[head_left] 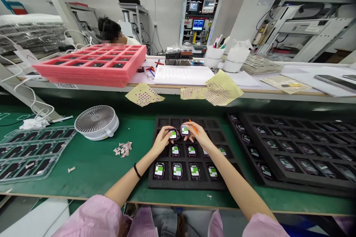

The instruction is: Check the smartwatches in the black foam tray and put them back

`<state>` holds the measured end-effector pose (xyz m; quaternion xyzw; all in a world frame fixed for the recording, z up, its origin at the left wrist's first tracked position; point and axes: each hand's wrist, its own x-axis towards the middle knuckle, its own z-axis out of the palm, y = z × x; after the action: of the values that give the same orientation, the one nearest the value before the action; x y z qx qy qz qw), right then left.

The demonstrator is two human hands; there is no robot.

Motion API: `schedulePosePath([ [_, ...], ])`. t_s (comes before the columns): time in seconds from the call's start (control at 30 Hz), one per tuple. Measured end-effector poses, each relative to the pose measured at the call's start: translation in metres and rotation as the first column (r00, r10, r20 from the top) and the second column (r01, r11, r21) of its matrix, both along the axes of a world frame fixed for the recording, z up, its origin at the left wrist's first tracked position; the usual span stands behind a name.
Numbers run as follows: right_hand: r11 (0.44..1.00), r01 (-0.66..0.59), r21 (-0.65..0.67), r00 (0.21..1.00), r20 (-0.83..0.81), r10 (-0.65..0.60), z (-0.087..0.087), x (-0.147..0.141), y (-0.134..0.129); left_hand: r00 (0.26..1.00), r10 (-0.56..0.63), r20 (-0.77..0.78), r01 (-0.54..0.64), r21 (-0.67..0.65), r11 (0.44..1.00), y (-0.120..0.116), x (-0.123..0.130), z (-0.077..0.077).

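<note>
Above the back rows of a black foam tray (pixel 164 184), my left hand (pixel 162 137) is closed on a small watch (pixel 172 134) with a lit green-and-white screen. Beside it, my right hand (pixel 198 136) grips a second watch (pixel 185 130), its screen lit likewise. A thin orange stick (pixel 193 126), perhaps a pen or tool, lies along the right hand's fingers. Several more lit watches sit in the two front rows of the tray, such as this front-left watch (pixel 159 170). My right forearm partly covers the tray's right side.
More black foam trays (pixel 294 148) of watches are stacked at right. Left stand a white fan (pixel 96 122), a pile of small tabs (pixel 123 149) and a clear plastic tray (pixel 30 155) of dark parts. A shelf behind holds pink foam (pixel 128 72); a person (pixel 111 31) sits beyond.
</note>
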<state>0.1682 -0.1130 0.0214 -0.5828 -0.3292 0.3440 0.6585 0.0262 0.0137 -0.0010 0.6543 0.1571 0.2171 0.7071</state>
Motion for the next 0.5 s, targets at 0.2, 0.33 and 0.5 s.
schedulePosePath([
  [0.2,0.999,-0.036,0.007,0.999,-0.029,0.037,0.0015,-0.0079,-0.0038,0.999,0.041,-0.008,-0.041,-0.003,0.999,-0.0005,-0.0015,0.0009],
  [0.33,0.997,-0.073,0.02,0.997,-0.035,0.073,-0.0003,-0.0097,-0.0035,0.999,0.026,0.031,-0.025,-0.024,0.999,-0.0024,-0.0015,0.0012],
  [0.5,0.998,-0.06,0.009,0.998,0.016,0.06,-0.0027,-0.0117,-0.0033,0.998,0.017,0.053,-0.015,-0.051,0.999,-0.0024,-0.0001,0.0],
])
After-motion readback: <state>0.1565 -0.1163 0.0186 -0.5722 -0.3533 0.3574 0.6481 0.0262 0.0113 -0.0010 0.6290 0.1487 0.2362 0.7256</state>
